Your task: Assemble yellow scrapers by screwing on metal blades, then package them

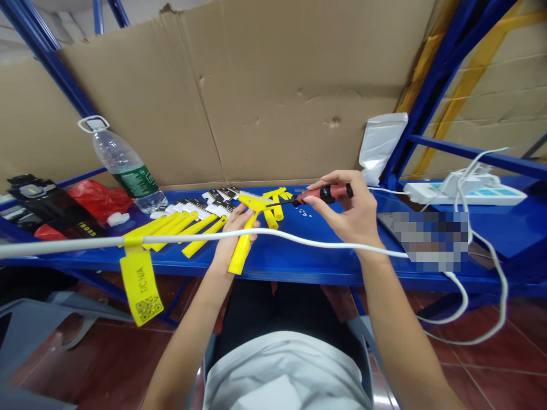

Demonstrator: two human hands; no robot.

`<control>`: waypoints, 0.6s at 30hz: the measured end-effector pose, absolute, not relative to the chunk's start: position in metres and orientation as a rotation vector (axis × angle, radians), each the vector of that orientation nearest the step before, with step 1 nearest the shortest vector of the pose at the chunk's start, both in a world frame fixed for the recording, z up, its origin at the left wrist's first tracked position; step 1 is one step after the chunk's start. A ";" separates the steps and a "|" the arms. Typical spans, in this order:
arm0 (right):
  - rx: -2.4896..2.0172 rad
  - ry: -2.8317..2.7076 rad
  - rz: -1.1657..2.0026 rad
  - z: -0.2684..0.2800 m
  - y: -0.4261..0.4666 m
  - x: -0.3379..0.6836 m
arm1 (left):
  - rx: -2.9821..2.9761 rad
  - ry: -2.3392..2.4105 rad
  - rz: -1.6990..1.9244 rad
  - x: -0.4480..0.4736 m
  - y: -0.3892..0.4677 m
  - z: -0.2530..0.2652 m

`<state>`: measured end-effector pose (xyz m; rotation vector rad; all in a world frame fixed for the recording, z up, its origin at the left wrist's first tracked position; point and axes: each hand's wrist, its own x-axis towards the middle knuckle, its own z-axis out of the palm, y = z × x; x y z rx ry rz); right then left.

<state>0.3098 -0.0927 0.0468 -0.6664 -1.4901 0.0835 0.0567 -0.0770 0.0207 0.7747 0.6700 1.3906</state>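
My left hand (228, 233) is closed around a yellow scraper (241, 253), its wide head pointing up and its handle slanting down toward me. My right hand (359, 216) grips a red and black screwdriver (327, 194) held nearly level. The dark shaft points left, and its tip meets the scraper head; the exact contact spot is too small to make out. Left of my left hand, several yellow scrapers (205, 236) lie in a row with black and white heads. Loose yellow pieces (277, 210) and tiny screws (304, 213) lie behind the screwdriver on the blue table (294, 265).
A white cable (316, 244) with a yellow tag (141, 285) runs across the view before my hands. A water bottle (123, 165) and red bag (98, 199) stand left. At right are a power strip (491, 196) and a blurred-out flat object (440, 239). Cardboard (290, 85) backs the table.
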 end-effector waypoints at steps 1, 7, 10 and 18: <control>-0.673 -1.488 0.088 0.047 -0.093 0.310 | 0.772 0.677 1.396 0.057 -0.077 0.021; -0.526 -1.589 0.304 0.044 -0.092 0.314 | 0.774 0.711 1.416 0.058 -0.078 0.018; -0.497 -1.601 0.343 0.043 -0.092 0.314 | 0.774 0.715 1.418 0.057 -0.077 0.017; -0.658 -1.540 0.113 0.048 -0.095 0.309 | 0.761 0.723 1.417 0.056 -0.076 0.017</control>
